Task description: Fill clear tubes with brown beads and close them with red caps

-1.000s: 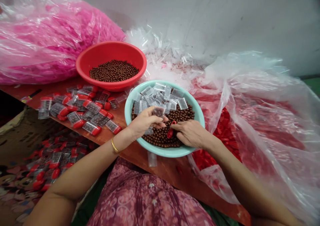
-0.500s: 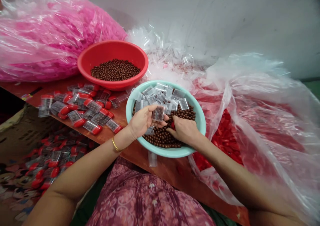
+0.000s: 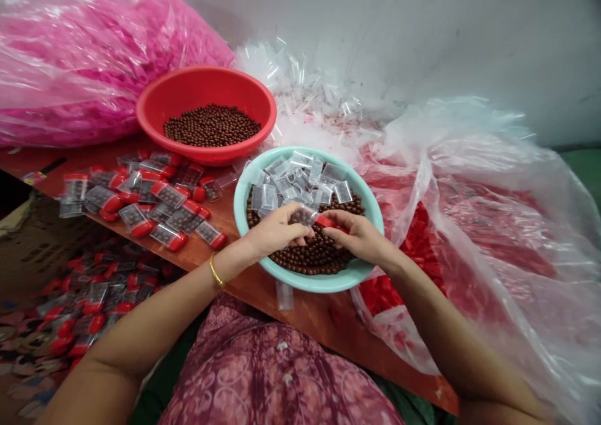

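Observation:
Over the light blue basin [image 3: 308,283], my left hand [image 3: 277,230] is closed on a small clear plastic box [image 3: 306,215]. My right hand [image 3: 359,234] pinches a red cap [image 3: 325,221] at the box's right end. Cap and box meet or nearly meet there; fingers partly hide the joint. Beneath my hands, the basin holds brown beads [image 3: 310,255]. Several clear boxes without caps [image 3: 282,184] lie on the beads toward the far side.
Left on the red table [image 3: 197,256] lie several filled, red-capped boxes [image 3: 162,209]; more fill a carton [image 3: 94,300] below. Behind stands a red basin [image 3: 154,131] of beads. A bag of pink pieces [image 3: 117,56] is at far left, an opened bag of red caps [image 3: 422,243] at right.
My right hand has risen from the beads and brought the red cap against the box. My left hand has tilted the box over to meet it.

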